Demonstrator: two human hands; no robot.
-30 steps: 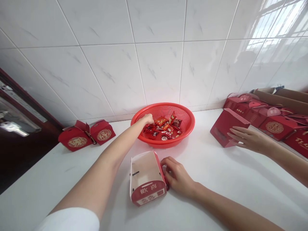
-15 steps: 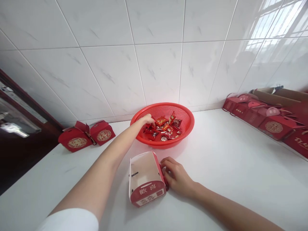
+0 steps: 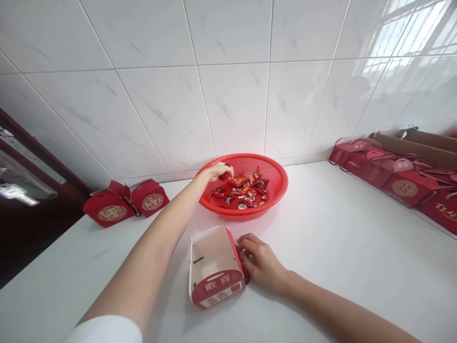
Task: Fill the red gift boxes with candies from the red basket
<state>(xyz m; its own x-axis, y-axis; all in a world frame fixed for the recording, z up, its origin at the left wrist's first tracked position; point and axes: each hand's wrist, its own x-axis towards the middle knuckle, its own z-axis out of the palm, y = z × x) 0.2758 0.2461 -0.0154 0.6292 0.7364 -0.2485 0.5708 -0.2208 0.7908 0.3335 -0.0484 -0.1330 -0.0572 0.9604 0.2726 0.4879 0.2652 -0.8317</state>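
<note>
My left hand (image 3: 218,170) is over the left rim of the red plastic colander (image 3: 243,215), its fingers closed on a red-wrapped candy (image 3: 225,176). More wrapped candies (image 3: 246,189) lie in a heap below and beside it. In front of the colander an open red cardboard gift box (image 3: 218,289) shows its pale inside, with gold characters on its near flap. My right hand (image 3: 260,261) rests on the tabletop against the box's right side, fingers curled onto that edge where a red cord shows. Its fingertips are partly hidden.
Two closed red gift boxes (image 3: 112,209) stand at the left near the wall. Along the right, several red boxes (image 3: 405,186) are lined up beside brown cardboard (image 3: 410,145). A white tiled wall (image 3: 235,109) rises behind the white tabletop (image 3: 321,228). Keys (image 3: 19,193) hang at a door on the left.
My left hand has lifted slightly out of the candy heap and turned, with a red-wrapped candy now showing at its fingers. My right hand and the box stay in place.
</note>
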